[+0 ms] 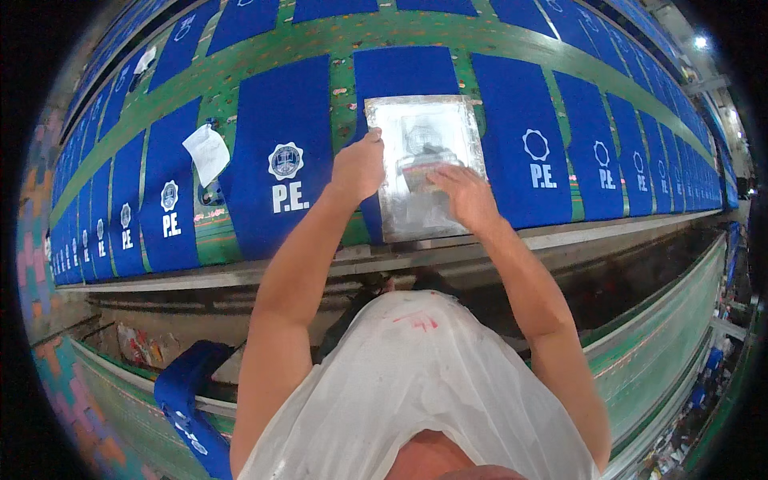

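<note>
Fingers of the right hand are grasping a blurred bar-like tool inside the silvery frame, whose left edge the left hand is clenching. The frame is lying over a blue cloth panel on the green tabletop; beyond, more panels are forming another row.

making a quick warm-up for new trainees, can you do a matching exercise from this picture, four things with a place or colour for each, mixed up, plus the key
Things
1. left hand
2. right hand
3. sheet of paper
4. shirt

Places and colours
A. white with a red mark
B. over the middle of the frame
C. farther left than both hands
D. at the frame's left edge

Pairs: 1-D, 2-B, 3-C, 4-A
</note>
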### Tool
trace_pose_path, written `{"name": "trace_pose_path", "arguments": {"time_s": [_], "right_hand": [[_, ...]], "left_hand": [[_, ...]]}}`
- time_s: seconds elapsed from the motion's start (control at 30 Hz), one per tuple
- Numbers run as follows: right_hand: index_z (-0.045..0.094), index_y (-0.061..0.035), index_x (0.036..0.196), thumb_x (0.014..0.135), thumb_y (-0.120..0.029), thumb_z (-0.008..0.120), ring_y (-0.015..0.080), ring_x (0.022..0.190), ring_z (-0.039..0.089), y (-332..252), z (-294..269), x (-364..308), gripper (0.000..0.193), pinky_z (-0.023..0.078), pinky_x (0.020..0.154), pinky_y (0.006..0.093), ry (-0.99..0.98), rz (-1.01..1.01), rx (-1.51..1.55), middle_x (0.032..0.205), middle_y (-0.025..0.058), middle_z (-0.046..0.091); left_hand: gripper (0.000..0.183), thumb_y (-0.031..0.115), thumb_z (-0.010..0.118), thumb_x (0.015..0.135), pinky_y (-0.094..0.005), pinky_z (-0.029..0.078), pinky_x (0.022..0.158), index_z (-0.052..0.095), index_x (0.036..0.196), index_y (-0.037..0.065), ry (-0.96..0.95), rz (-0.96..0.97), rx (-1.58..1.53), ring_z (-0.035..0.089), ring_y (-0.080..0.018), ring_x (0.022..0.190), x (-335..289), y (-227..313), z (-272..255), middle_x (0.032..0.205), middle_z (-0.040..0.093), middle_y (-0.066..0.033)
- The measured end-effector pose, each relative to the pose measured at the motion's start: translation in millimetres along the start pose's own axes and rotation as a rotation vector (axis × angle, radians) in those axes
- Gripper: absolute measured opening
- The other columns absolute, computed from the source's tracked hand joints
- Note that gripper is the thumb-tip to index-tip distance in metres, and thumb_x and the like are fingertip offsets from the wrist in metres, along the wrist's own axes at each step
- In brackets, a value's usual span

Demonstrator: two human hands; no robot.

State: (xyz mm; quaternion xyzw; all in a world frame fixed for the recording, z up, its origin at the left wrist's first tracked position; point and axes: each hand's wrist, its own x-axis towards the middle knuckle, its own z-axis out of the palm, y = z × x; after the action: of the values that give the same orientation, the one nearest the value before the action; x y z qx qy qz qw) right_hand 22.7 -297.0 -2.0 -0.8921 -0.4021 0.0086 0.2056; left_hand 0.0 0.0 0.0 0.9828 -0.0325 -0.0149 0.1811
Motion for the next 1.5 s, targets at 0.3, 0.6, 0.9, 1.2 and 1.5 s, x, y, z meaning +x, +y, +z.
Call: {"name": "trace_pose_path", "arguments": {"time_s": [0.3,0.6,0.9,1.2,1.5], "right_hand": [[0.078,-0.0122,0.140,0.087,0.005,0.067,0.0385,0.132,0.071,59.3,5.0,90.9,0.056,0.054,0.118,0.0500,0.053,-0.062,-0.014,0.142,0.0170,0.076],[0.078,-0.0090,0.135,0.089,0.007,0.062,0.0430,0.128,0.072,74.0,-14.1,142.5,0.051,0.059,0.109,0.0525,0.077,-0.068,-0.004,0.138,0.0203,0.078],[0.081,-0.0125,0.135,0.088,0.003,0.065,0.0431,0.120,0.074,56.8,-19.4,87.5,0.052,0.061,0.104,0.0517,-0.064,-0.091,-0.002,0.127,0.0205,0.079],[0.080,-0.0101,0.129,0.086,0.002,0.066,0.0379,0.116,0.076,-39.4,-30.2,-59.9,0.047,0.060,0.104,0.0500,0.011,-0.081,0.089,0.127,0.0138,0.080],[0.080,-0.0068,0.131,0.085,0.005,0.066,0.0403,0.118,0.077,-39.4,-59.0,-40.3,0.049,0.059,0.106,0.0516,-0.102,0.071,0.085,0.125,0.0184,0.082]], "left_hand": [[0.034,0.003,0.064,0.094,-0.0524,0.065,0.099,0.078,0.124,-0.005,-0.021,-0.083,-0.009,0.080,-0.0408,0.113,10.7,16.7,-6.3,0.163,0.064,-0.0148],[0.042,0.005,0.070,0.093,-0.0525,0.065,0.101,0.075,0.135,0.002,-0.091,-0.151,0.021,0.078,-0.0400,0.121,11.2,20.5,-6.0,0.166,0.061,-0.0105],[0.038,0.005,0.065,0.095,-0.0525,0.065,0.099,0.074,0.132,0.001,-0.063,-0.119,0.040,0.079,-0.0392,0.117,7.6,23.6,-8.4,0.167,0.060,-0.0102],[0.032,0.007,0.068,0.091,-0.0519,0.066,0.096,0.077,0.119,-0.003,0.064,-0.001,0.009,0.081,-0.0405,0.110,5.0,5.3,5.4,0.161,0.065,-0.0156],[0.049,0.016,0.073,0.085,-0.0497,0.063,0.108,0.077,0.129,-0.005,-0.087,0.048,0.039,0.076,-0.0388,0.127,13.8,-0.5,-16.2,0.169,0.057,-0.0178]]}}
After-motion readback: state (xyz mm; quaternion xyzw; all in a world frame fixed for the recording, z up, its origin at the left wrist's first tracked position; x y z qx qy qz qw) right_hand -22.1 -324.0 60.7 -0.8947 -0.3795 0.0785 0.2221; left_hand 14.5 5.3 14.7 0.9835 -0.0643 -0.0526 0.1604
